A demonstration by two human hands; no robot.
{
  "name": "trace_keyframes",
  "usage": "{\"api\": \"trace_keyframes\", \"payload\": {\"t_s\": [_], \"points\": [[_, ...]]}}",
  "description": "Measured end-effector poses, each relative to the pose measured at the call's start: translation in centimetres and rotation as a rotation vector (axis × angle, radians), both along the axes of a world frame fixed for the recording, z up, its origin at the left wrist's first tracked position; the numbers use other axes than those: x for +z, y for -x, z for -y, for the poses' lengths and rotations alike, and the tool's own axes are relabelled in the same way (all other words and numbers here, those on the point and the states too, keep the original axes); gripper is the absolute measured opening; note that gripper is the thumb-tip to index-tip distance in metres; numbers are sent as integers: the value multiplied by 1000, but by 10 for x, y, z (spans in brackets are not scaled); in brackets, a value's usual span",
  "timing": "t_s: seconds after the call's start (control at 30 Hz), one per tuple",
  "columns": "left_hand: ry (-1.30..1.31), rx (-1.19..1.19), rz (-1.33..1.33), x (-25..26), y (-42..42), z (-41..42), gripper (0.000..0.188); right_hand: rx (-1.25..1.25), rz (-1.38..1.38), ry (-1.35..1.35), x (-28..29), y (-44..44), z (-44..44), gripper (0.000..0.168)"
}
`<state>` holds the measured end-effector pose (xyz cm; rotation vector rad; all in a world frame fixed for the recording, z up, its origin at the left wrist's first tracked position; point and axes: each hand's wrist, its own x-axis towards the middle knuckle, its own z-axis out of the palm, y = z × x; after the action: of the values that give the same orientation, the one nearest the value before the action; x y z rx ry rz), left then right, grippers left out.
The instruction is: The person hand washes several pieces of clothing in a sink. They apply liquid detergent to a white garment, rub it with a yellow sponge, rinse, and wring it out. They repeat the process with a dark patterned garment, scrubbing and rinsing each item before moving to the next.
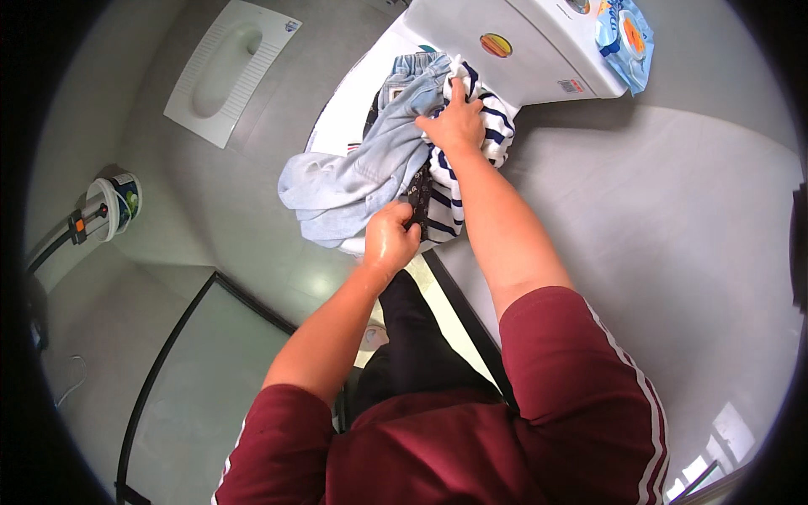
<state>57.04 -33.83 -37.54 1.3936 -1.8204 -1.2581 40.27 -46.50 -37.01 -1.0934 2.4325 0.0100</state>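
Observation:
Before me lies a bundle of clothes on a white surface (344, 113). Pale blue jeans (379, 158) with an elastic waistband drape over its left side. A white garment with navy stripes (499, 129) bulges out at the right, and a black patterned cloth (420, 192) shows between them. My right hand (457, 123) presses on top of the bundle with its fingers spread, over the striped garment and the jeans' edge. At the bundle's near edge, my left hand (391, 237) is curled in a fist around the black patterned cloth. Its skin looks wet.
Beyond the clothes stands a white appliance (467, 44) with a blue wipes packet (625, 47) on it. A squat toilet (230, 69) is set in the floor at upper left. A white bucket (110, 208) and a black-framed glass panel (214, 391) are at the left.

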Motion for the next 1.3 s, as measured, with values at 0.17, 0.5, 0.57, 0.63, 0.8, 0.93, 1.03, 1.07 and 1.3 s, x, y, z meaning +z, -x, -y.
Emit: {"api": "trace_keyframes", "payload": {"t_s": [0.17, 0.5, 0.57, 0.63, 0.8, 0.93, 1.03, 1.07, 1.3], "points": [[-236, -6, -110, 59, -18, -5, 18, -51, -13, 241, -17, 24, -6, 50], [-1404, -658, -202, 183, -235, -110, 15, -214, -5, 641, 43, 63, 30, 48], [-1519, -456, -140, 204, -299, -134, 15, -81, -69, 492, 18, 63, 26, 51], [-1693, -119, -188, 233, -320, -138, 22, -22, -8, 255, 8, 53, 17, 54], [-1493, 432, -396, 241, -320, -184, 29, -76, -47, 335, 13, 2, -17, 72], [-1418, 420, -326, 247, -311, -214, 28, -137, -19, 773, 26, -31, -55, 66], [-1359, 439, -312, 250, -324, -237, 27, -176, 18, 1003, 16, -58, -97, 36], [-1312, 467, -304, 250, -326, -243, 26, -334, 262, 863, 12, -70, -115, 28], [-703, 461, 97, 215, -362, -319, 20, -1073, 1877, 353, 36, -147, -264, 27]]}}
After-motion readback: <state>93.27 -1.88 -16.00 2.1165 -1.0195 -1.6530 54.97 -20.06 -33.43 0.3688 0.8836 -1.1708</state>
